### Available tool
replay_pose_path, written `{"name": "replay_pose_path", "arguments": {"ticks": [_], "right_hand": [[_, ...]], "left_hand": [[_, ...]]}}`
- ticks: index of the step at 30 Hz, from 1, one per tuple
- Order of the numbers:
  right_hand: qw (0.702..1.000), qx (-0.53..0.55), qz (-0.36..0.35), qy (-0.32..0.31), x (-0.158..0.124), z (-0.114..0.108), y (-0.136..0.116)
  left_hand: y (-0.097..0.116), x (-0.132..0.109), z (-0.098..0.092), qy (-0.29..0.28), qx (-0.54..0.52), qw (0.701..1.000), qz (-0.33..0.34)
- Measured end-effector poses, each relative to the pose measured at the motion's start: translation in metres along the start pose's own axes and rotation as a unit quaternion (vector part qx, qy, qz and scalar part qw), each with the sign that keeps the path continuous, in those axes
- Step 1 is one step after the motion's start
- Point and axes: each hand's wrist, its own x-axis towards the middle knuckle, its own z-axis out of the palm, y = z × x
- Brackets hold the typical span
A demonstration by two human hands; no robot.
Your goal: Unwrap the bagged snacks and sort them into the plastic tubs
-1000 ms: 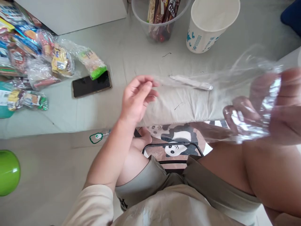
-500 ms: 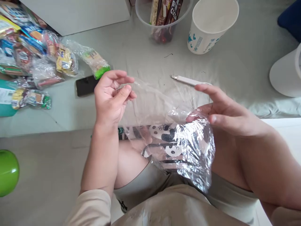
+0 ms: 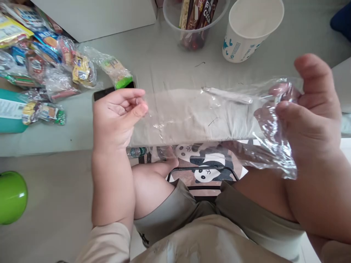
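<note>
1. Far left: wrapped snacks (image 3: 64, 64) heaped on the cloth-covered surface (image 3: 170, 62). Green tub (image 3: 13, 197) below, off the edge.
2. Left hand (image 3: 117, 118): palm half turned in, thumb and fingertips pinching the near-invisible end of the film. It's shifted left since half a second ago and now hides most of the phone (image 3: 103, 93).
3. Middle: clear plastic film (image 3: 175, 117) hangs between my hands, over the surface's front edge. Half a second ago it was bunched above my lap; now it's drawn out sideways. Most slack looks gone, so the sheet reads wider and flatter, I'd judge easier to handle. White slim tool (image 3: 230, 96) shows through it.
4. Behind: snack container (image 3: 189, 38), then paper cup (image 3: 238, 49), both clear of the film.
5. Right hand (image 3: 312, 106): moved well out right. Thumb and curled fingers clamp the crumpled end; index finger sticks up free.
</note>
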Motion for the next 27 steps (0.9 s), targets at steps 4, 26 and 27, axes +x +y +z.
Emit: {"name": "replay_pose_path", "arguments": {"ticks": [4,26,27], "right_hand": [[1.000,-0.007,-0.008,0.021,0.006,-0.002,0.000],[0.974,-0.141,-0.175,0.019,-0.007,-0.020,0.001],[0.964,-0.180,-0.192,0.031,-0.007,-0.021,0.004]], "left_hand": [[-0.009,0.009,0.006,0.036,0.014,0.999,0.008],[0.012,-0.012,0.009,0.089,0.089,0.989,0.077],[0.012,-0.012,0.010,0.097,0.083,0.991,0.037]]}}
